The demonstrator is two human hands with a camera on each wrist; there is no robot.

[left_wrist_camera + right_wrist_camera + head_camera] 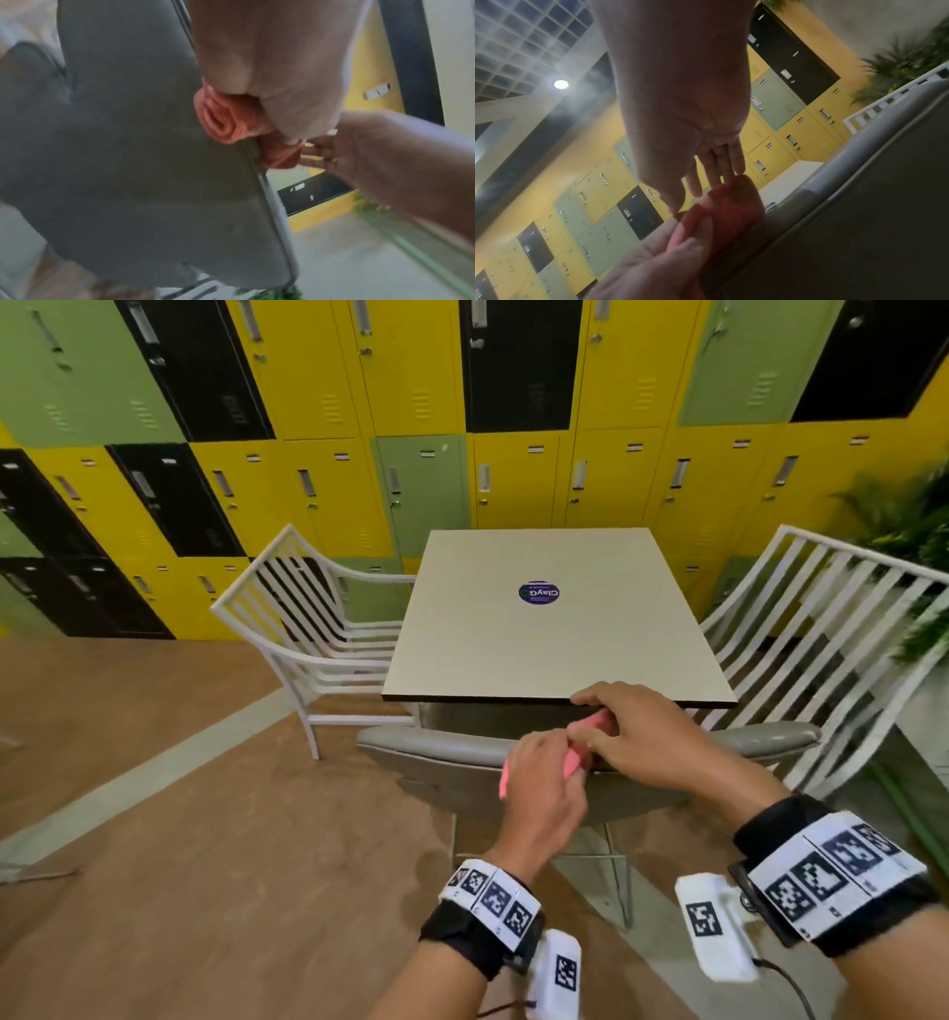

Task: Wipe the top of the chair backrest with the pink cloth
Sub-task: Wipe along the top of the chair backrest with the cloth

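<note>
The grey padded chair backrest (436, 748) stands in front of me, pushed against the table. The folded pink cloth (595, 725) lies on its top edge near the middle. My left hand (545, 788) grips the cloth's near end with curled fingers, and a pink fold hangs down behind the backrest. The left wrist view shows that hand (270, 71) closed round the rolled cloth (223, 119) at the backrest (128, 152) edge. My right hand (655, 743) lies over the cloth's far end. In the right wrist view its fingers (716, 168) reach out fairly straight and touch the cloth (731, 213).
A beige square table (539, 649) with a round purple sticker stands just beyond the backrest. White slatted chairs stand to the left (308, 613) and right (821, 629). Yellow, green and black lockers (318, 480) fill the wall. A plant (914, 531) is at far right.
</note>
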